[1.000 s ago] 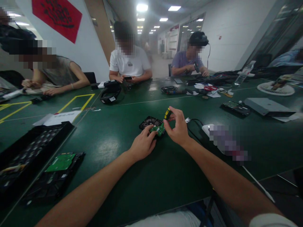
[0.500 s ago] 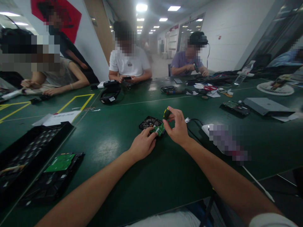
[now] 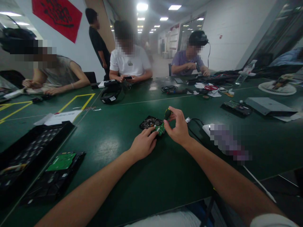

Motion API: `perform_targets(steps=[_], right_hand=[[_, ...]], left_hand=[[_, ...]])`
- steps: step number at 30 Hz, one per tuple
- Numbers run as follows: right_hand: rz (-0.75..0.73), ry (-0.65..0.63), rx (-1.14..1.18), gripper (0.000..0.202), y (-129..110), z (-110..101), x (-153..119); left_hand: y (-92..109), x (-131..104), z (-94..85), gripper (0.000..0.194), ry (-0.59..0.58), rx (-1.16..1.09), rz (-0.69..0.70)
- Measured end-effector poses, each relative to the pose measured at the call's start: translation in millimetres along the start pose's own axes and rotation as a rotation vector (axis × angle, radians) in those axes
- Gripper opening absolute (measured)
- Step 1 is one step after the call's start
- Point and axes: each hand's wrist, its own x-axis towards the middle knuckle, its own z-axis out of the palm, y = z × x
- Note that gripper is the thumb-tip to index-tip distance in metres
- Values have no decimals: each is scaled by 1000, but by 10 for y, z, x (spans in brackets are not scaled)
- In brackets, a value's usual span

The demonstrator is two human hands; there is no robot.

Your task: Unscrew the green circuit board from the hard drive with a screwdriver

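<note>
A black hard drive (image 3: 149,122) lies on the green table in front of me, its green circuit board (image 3: 161,129) facing up on the near right part. My left hand (image 3: 144,142) presses its fingers on the near edge of the drive and board, gripping it against the table. In my right hand (image 3: 178,128) a screwdriver (image 3: 168,114) with a dark green and yellow handle is pinched between thumb and fingers, close to upright. Its tip points down at the right side of the board; the exact contact is too small to make out.
On the left are a long black tray (image 3: 35,145) and another drive-like unit with a green board (image 3: 61,161). To the right lie a white power strip (image 3: 207,128), a bare drive (image 3: 236,108) and a grey metal box (image 3: 270,106). Co-workers sit across the table.
My hands, the drive and the screwdriver stay almost in place. In the background, a standing person in dark clothes has moved to the right.
</note>
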Motion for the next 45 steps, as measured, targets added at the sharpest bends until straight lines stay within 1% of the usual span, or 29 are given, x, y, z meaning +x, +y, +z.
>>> perform_targets(steps=[7, 13, 21, 29, 38, 45], right_hand=[[20, -24, 54, 65, 34, 7, -8], [35, 4, -26, 64, 27, -11, -9], [12, -38, -22, 64, -14, -32, 21], [34, -10, -33, 63, -4, -18, 21], [53, -32, 17, 66, 16, 7, -7], [67, 1, -25, 68, 34, 12, -12]], left_hand=[[10, 6, -1, 39, 1, 4, 1], [10, 12, 2, 40, -17, 8, -3], [8, 7, 1, 40, -13, 1, -3], [17, 8, -5, 41, -11, 3, -8], [9, 9, -3, 43, -19, 0, -6], [-1, 4, 19, 45, -5, -9, -9]])
